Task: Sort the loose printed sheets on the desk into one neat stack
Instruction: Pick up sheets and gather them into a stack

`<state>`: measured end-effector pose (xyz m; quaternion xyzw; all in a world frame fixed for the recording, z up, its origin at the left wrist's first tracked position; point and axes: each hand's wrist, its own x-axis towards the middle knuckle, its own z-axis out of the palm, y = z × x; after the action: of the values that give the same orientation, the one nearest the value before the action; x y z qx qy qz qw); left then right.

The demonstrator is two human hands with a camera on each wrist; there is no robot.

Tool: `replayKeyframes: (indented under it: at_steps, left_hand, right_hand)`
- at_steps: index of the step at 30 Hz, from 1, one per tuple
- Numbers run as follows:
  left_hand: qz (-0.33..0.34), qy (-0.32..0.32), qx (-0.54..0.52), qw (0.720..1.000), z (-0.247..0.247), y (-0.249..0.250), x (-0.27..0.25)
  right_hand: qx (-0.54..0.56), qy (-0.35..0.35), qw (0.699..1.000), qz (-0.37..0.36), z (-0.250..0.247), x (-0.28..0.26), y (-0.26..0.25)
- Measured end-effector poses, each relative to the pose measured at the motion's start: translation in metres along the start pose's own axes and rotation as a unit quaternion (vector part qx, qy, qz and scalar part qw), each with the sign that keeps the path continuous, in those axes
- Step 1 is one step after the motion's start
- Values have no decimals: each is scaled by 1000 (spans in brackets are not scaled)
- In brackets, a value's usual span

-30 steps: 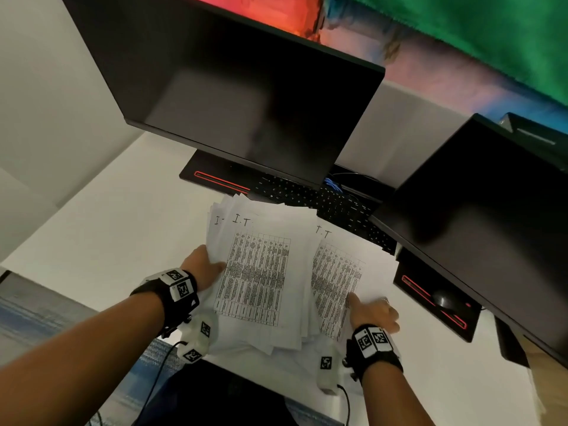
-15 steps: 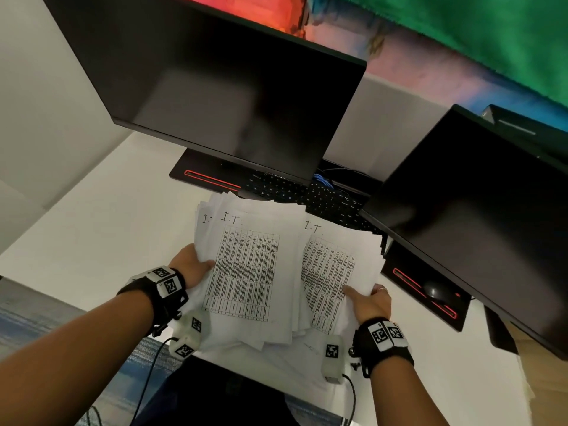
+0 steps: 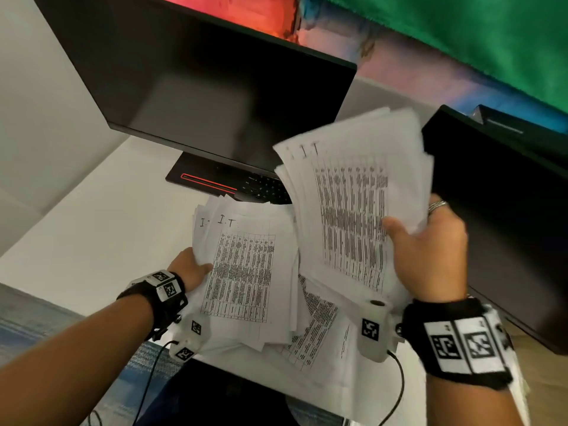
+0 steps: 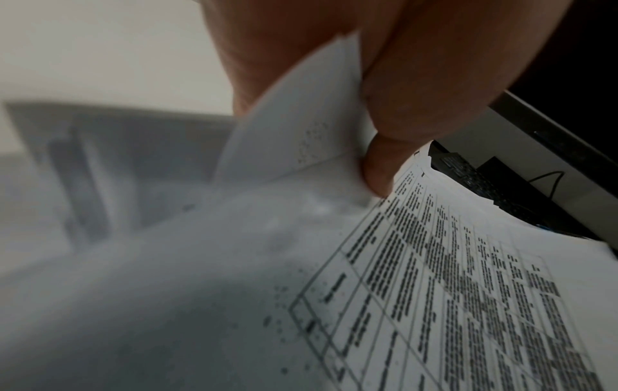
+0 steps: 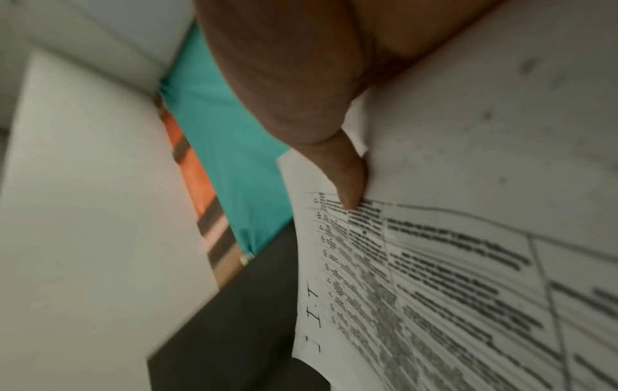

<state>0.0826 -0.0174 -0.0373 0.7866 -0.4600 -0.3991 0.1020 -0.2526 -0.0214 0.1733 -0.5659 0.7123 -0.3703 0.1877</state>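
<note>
Thin white sheets [image 3: 246,272], printed w/ dense tables, lie fanned at frame centre on desk [image 3: 92,229]. Right hand [image 3: 430,253] grips a curled wad [image 3: 353,195] raised at right, thumb on top. Left hand [image 3: 190,267] pinches pile's left edge.

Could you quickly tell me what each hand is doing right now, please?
Left hand: grips the desk pile at its edge.
Right hand: holds a lifted bundle of sheets.
</note>
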Motion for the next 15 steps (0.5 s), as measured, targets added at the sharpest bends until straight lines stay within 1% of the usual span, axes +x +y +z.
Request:
replayKeyframes:
  at_steps: [3,5,7,9,10,12,13,15]
  left_hand:
    - [6,-8,9,1000,0,2,-1]
    - [12,-19,13,1000,1,5,-3]
    - [24,-38,-2,999,-2,9,-7]
    - [4,-59,-39,997,-9,12,-10]
    - [-12,-73,-60,996,-12,11,-7]
    - [-32,-98,-80,991,-15,1,4]
    - [-50,-99,-101,989,-17,-4,6]
    - [-90,-105,-178,974,-17,-10,11]
  right_hand:
    - [87,4,996,-2,-18,4,-24]
    - [148,-21,989,13,-13,5,-25]
    - [213,-58,974,56,4,6,-14]
    - [264,-88,953,120,33,9,5]
    - [265,-103,947,149,49,9,16]
    - [222,-134,947,190,85,8,42]
    - [197,-152,946,209,102,8,58]
    - [142,-185,938,257,133,7,89]
